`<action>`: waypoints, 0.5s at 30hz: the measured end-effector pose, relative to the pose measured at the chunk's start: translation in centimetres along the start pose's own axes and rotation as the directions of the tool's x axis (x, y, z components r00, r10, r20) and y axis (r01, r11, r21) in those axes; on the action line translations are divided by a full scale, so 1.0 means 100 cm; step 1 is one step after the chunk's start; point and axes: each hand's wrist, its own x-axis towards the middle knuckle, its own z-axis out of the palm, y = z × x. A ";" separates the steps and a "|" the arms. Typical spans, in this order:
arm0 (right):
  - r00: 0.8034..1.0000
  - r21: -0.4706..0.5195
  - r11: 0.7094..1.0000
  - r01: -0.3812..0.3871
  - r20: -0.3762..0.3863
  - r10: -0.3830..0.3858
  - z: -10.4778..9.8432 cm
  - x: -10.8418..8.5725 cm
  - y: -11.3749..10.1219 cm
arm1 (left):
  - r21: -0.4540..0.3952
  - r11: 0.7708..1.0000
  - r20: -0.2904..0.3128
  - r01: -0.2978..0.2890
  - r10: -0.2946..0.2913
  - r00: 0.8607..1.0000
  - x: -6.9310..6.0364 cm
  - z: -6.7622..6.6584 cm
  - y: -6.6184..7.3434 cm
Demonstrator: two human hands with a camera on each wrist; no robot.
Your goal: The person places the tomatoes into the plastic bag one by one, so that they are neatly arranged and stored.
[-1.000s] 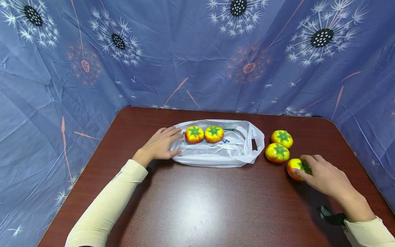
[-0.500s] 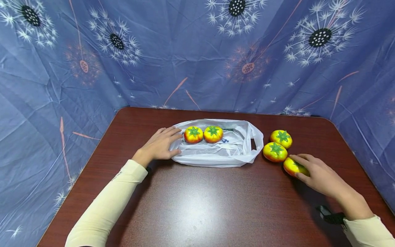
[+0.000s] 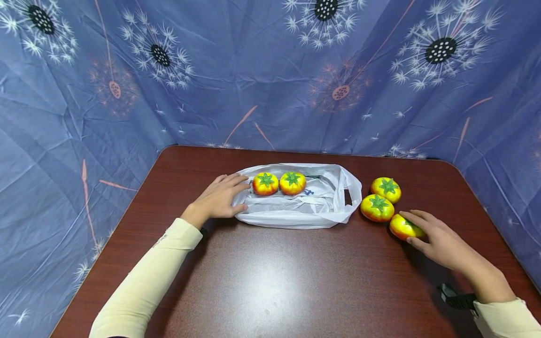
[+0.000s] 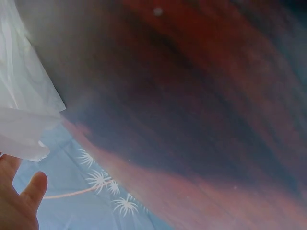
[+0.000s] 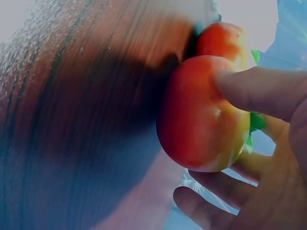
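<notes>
My left hand (image 3: 220, 196) rests with its fingers spread at the left end of a white plastic bag (image 3: 291, 219), touching its edge. Two red-and-yellow tomatoes with green star-shaped tops lie inside the bag, a left tomato (image 3: 265, 184) and a right tomato (image 3: 292, 183). At the right, my right hand (image 3: 444, 241) holds a third tomato (image 3: 405, 227) between thumb and fingers, low over the table. The right wrist view shows the thumb pressed on this tomato (image 5: 201, 120). Just beyond it are a near loose tomato (image 3: 377, 208) and a far loose tomato (image 3: 386, 189), side by side.
The dark red-brown table (image 3: 270, 272) has a bright glare spot at its middle front. A blue curtain (image 3: 253, 70) with dandelion prints hangs behind and beside it. The bag's handle loop (image 3: 352, 190) lies toward the loose tomatoes.
My right hand and its tomato have shifted slightly left, up to the near loose tomato, which has also moved a little left. The left hand and the bag stay in place.
</notes>
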 end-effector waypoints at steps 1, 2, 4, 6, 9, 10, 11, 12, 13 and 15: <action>1.000 0.007 1.000 -0.007 0.008 0.007 0.000 0.000 0.000 | 0.001 1.000 -0.003 -0.002 0.002 1.000 0.000 0.000 0.000; 1.000 0.011 1.000 -0.012 0.011 0.012 0.000 -0.001 0.001 | 0.001 1.000 -0.005 -0.003 0.003 1.000 0.001 0.000 0.000; 1.000 0.011 1.000 -0.017 0.007 0.017 0.000 -0.001 0.001 | 0.006 1.000 -0.008 -0.007 0.007 1.000 0.001 -0.001 0.000; 1.000 0.016 1.000 -0.024 -0.004 0.024 0.001 -0.001 0.001 | 0.001 1.000 -0.008 -0.009 0.009 1.000 0.003 -0.001 0.000; 0.999 0.029 0.999 -0.036 -0.017 0.037 0.003 -0.003 0.001 | -0.002 1.000 -0.001 -0.008 0.008 1.000 0.004 -0.001 0.000; 0.999 0.032 0.999 -0.039 -0.025 0.040 0.004 -0.004 0.001 | -0.007 1.000 0.002 -0.005 0.005 1.000 0.005 -0.001 0.000; 0.999 0.032 0.999 -0.040 -0.032 0.041 0.005 -0.004 0.001 | -0.013 1.000 0.006 -0.003 0.003 1.000 0.005 -0.001 0.000; 0.998 0.030 0.999 -0.039 -0.040 0.041 0.005 -0.005 0.002 | -0.019 1.000 0.012 -0.001 0.001 1.000 0.005 -0.001 0.000; 0.998 0.028 0.999 -0.036 -0.048 0.038 0.006 -0.006 0.002 | -0.023 1.000 0.017 0.000 0.000 1.000 0.005 -0.002 0.001; 0.998 0.021 0.999 -0.028 -0.063 0.029 0.006 -0.007 0.003 | -0.024 1.000 0.024 0.001 -0.001 1.000 0.004 -0.002 0.001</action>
